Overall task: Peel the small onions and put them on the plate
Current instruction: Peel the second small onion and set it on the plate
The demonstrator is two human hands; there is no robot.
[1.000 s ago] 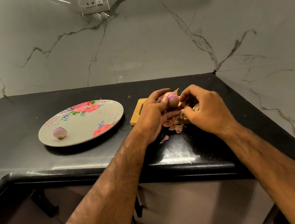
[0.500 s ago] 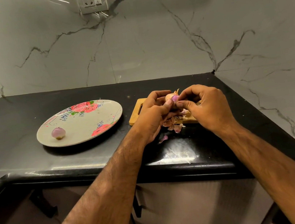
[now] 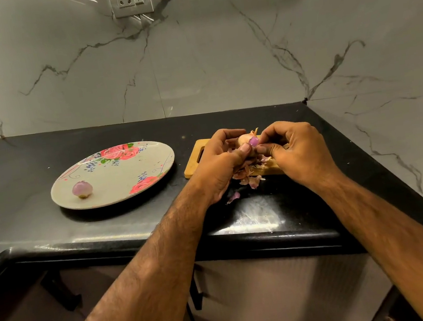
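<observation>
I count one peeled onion (image 3: 82, 189) on the plate (image 3: 151, 168). My left hand (image 3: 219, 164) grips a second onion (image 3: 248, 140), half peeled, while my right hand (image 3: 296, 151) pinches its skin.

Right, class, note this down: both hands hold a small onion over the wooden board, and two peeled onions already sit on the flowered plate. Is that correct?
Not quite. The head view shows only one peeled onion on the flowered plate, not two. The rest stands: the left hand and right hand hold a small onion over the wooden board.
</observation>
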